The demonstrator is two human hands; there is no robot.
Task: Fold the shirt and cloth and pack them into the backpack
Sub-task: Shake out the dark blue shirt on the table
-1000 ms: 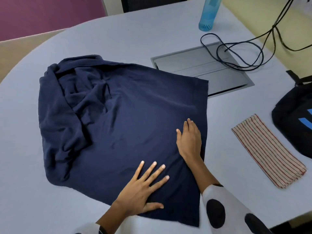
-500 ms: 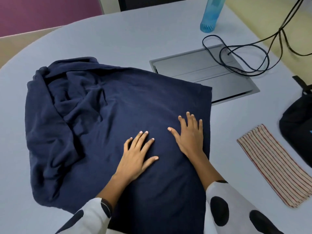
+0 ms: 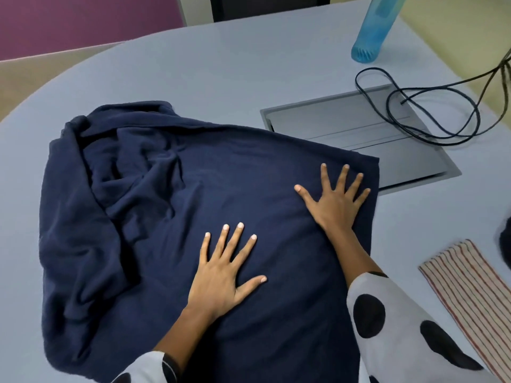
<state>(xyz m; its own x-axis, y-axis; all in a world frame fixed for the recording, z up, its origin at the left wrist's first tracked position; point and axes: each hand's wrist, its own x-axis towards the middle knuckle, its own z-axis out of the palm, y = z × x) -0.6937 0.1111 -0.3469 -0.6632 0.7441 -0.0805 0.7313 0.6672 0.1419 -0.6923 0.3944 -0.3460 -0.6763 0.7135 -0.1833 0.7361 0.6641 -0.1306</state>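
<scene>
**A:** What lies around the garment?

**B:** A dark navy soft-knit shirt (image 3: 193, 217) is spread across the pale grey rounded table (image 3: 193, 64). Its left part is bunched in folds; its right part lies smooth. Far right of it, a grey metal flap panel (image 3: 359, 134) is set into the tabletop, and the shirt's far right corner covers the panel's near left edge. Black looped cables (image 3: 431, 111) lie on that panel. A translucent blue plastic bottle (image 3: 373, 31) stands at the far right. Near right, well apart from the shirt, lies a folded cream cloth with thin red stripes (image 3: 467, 294).

**A:** And the hands?

**B:** Both are released and flat, grasping nothing. The left hand (image 3: 224, 275) presses the middle of the shirt with fingers spread. The right hand (image 3: 336, 200) presses near the shirt's right edge, fingers also fanned. White sleeves with black dots (image 3: 401, 327) cover both forearms.

**A:** What is hard to make out?

**B:** The dark backpack (image 3: 505, 244) shows only as a blurred sliver at the right border. The bottle's top, the striped cloth's near end and the shirt's near edge are cut off by the frame. The sleeves hide part of the shirt.
</scene>
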